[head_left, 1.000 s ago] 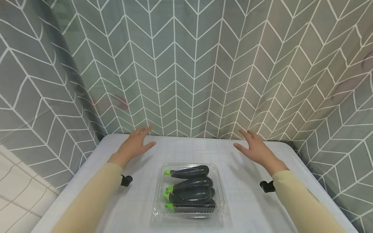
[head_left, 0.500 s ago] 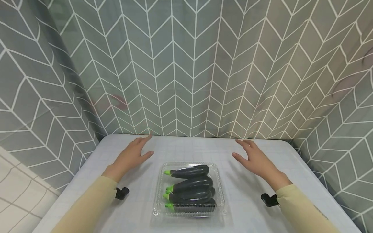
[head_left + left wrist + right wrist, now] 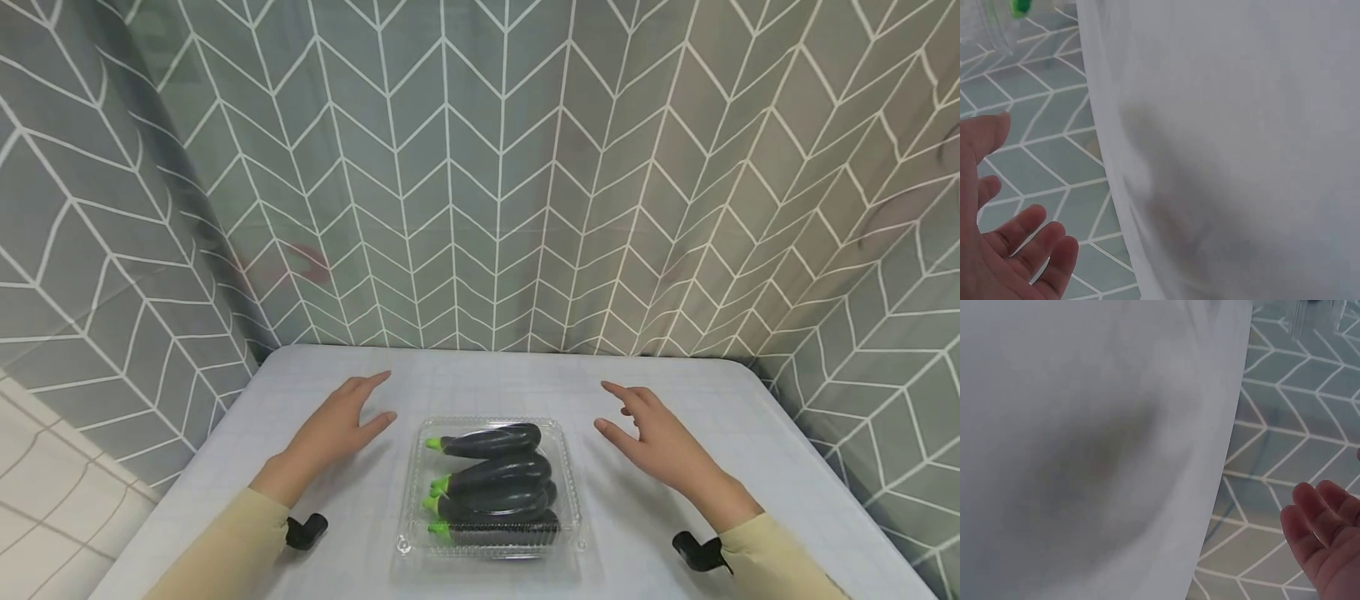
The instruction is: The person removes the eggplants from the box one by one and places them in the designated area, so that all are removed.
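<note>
Grey-green curtains patterned with white chevron lines (image 3: 480, 167) rise behind and to both sides of you, with a pale surface marked by thin grey lines (image 3: 52, 492) at the lower left of the head view. Before you stands the counter (image 3: 480, 379), covered in white cloth and rounded at its far corners. Your forearms reach over it from either side in yellowish sleeves (image 3: 217, 558).

Between your arms, around the middle of the counter's near part, sits a clear plastic container (image 3: 573, 504) with a ridged rim. Neither hand touches it. Your left hand (image 3: 330, 429) is held above the cloth beyond its left side, and your right hand (image 3: 667, 446) mirrors it on the right, each casting a soft shadow. On both, the thumb is spread wide from the fingers (image 3: 1029, 231), which are loosely bent and hold nothing; each thumb tip is near one of the container's far corners.

Inside the container, at least four dark, glossy eggplants (image 3: 498, 475) lie crosswise, roughly parallel, the farthest slightly apart from the rest. You wear a small black device (image 3: 306, 532) at each wrist. The eggplants' bright green stem ends (image 3: 440, 483) all point to your left.
</note>
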Demonstrator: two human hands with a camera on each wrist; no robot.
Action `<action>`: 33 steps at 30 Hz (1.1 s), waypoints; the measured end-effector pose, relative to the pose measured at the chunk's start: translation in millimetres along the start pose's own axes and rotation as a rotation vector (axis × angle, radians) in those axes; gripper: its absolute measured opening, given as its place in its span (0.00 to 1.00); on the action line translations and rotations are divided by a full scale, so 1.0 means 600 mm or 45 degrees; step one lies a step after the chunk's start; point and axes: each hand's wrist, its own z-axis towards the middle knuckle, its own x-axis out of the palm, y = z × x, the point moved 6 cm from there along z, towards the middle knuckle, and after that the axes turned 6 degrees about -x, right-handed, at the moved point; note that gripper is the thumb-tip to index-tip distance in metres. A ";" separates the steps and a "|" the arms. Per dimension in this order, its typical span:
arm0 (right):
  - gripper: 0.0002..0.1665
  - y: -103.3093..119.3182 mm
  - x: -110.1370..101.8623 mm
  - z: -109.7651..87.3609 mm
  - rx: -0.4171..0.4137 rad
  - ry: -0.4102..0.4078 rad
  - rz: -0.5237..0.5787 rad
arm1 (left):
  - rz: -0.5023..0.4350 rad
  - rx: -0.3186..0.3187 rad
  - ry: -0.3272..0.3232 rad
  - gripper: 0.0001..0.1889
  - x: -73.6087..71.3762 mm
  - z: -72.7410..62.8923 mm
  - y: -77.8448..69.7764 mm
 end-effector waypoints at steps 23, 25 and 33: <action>0.31 0.078 0.042 -0.090 0.001 -0.036 0.224 | -0.247 -0.078 -0.059 0.30 -0.006 -0.115 -0.055; 0.31 0.085 0.045 -0.095 0.002 -0.032 0.242 | -0.291 -0.103 -0.046 0.29 -0.004 -0.124 -0.060; 0.31 0.105 0.059 -0.113 0.016 -0.006 0.349 | -0.468 -0.164 0.011 0.26 0.000 -0.157 -0.082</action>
